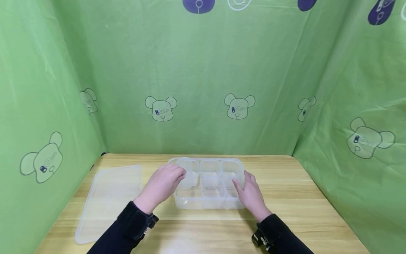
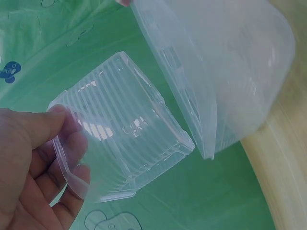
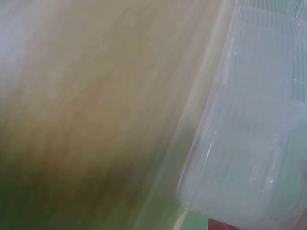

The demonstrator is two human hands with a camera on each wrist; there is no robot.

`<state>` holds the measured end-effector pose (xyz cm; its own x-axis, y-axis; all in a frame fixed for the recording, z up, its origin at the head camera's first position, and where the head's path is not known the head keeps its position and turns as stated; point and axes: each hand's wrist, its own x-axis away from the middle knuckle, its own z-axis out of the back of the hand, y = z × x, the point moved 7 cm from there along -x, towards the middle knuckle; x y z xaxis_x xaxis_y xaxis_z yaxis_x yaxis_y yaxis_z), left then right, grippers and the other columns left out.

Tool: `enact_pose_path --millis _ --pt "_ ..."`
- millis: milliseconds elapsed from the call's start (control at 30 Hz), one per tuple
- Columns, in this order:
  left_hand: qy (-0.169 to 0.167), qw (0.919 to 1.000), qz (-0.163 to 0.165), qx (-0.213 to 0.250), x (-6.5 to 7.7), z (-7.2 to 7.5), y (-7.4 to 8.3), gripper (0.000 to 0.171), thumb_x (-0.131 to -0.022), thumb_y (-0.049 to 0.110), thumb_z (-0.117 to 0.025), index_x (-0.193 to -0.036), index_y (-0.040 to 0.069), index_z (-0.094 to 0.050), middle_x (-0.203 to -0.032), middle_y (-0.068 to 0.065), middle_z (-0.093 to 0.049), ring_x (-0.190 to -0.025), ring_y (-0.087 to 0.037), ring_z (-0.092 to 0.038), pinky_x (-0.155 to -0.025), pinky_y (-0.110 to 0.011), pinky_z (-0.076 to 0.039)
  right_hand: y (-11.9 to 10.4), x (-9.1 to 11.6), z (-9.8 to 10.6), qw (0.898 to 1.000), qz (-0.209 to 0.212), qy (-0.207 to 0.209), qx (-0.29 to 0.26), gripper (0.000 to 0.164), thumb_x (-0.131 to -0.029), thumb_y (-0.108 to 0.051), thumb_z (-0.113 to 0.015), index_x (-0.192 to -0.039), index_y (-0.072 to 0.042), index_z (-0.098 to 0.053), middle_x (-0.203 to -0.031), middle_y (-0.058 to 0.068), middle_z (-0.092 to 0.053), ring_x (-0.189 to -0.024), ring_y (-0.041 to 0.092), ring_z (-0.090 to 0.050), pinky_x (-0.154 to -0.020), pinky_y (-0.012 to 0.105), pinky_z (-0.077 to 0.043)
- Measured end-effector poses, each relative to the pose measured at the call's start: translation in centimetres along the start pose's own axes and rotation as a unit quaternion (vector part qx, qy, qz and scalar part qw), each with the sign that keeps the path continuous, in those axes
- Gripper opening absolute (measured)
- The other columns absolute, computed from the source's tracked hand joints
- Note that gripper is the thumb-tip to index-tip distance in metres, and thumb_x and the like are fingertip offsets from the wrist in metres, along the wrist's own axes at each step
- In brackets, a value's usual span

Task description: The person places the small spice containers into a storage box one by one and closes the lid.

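A clear plastic storage box (image 1: 190, 203) with several small bins inside stands on the table. My left hand (image 1: 165, 181) pinches the edge of a small clear ribbed bin (image 2: 120, 129), thumb on one side and fingers curled on the other. In the head view, that bin (image 1: 191, 178) is tilted over the box's left part; the left wrist view shows it beside the box's wall (image 2: 230, 62). At the box's right end, my right hand (image 1: 252, 194) holds the side wall, thumb towards the inside. In the right wrist view, the box (image 3: 235, 143) hides most of that hand.
A flat translucent lid (image 1: 111, 197) lies on the wooden table (image 1: 304, 211), left of the box. Green cloth (image 1: 203, 77) printed with bear heads rises behind the table and along both sides.
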<state>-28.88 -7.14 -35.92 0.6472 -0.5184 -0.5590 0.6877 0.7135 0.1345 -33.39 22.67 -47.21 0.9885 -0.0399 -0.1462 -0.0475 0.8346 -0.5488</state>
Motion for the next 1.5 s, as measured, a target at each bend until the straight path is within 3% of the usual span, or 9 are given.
enact_pose_path --millis 200,467,700,1500 --pt "-0.015 0.9998 -0.011 -0.002 -0.5 -1.1 0.8 0.006 -0.097 0.015 -0.066 -0.1 0.013 -0.07 -0.098 0.002 -0.072 -0.093 -0.017 -0.067 -0.081 -0.035 -0.054 -0.1 0.0 0.1 1.0 0.001 -0.002 -0.001 0.086 -0.104 -0.056 -0.038 -0.153 0.012 -0.017 -0.156 0.034 -0.022 -0.138 0.051 -0.033 -0.114 0.058 -0.027" --pt "-0.005 0.9994 -0.032 -0.012 -0.3 -2.1 1.4 0.004 -0.095 0.014 -0.068 -0.098 0.012 -0.07 -0.096 0.001 -0.072 -0.091 -0.017 -0.067 -0.08 -0.035 -0.054 0.0 0.0 0.0 1.0 0.0 0.0 -0.002 0.084 -0.105 -0.054 -0.039 -0.153 0.012 -0.017 -0.155 0.034 -0.023 -0.137 0.051 -0.034 -0.114 0.058 -0.028" --pt "-0.022 0.9995 -0.021 -0.006 -0.1 -3.1 1.5 0.006 -0.098 0.019 -0.066 -0.098 0.015 -0.07 -0.094 0.004 -0.071 -0.088 -0.014 -0.066 -0.076 -0.032 -0.053 -0.1 0.0 0.0 1.0 0.0 0.002 -0.005 0.077 -0.106 -0.043 -0.045 -0.152 0.013 -0.018 -0.154 0.035 -0.022 -0.136 0.053 -0.034 -0.112 0.06 -0.028" --pt "-0.048 0.9983 -0.021 -0.025 1.2 -6.0 1.3 0.006 -0.097 0.016 -0.066 -0.097 0.014 -0.071 -0.093 0.004 -0.071 -0.089 -0.014 -0.066 -0.082 -0.032 -0.053 -0.3 -0.1 0.0 1.0 0.004 0.003 -0.004 0.08 -0.106 -0.047 -0.042 -0.152 0.013 -0.018 -0.155 0.035 -0.023 -0.137 0.052 -0.034 -0.113 0.058 -0.028"
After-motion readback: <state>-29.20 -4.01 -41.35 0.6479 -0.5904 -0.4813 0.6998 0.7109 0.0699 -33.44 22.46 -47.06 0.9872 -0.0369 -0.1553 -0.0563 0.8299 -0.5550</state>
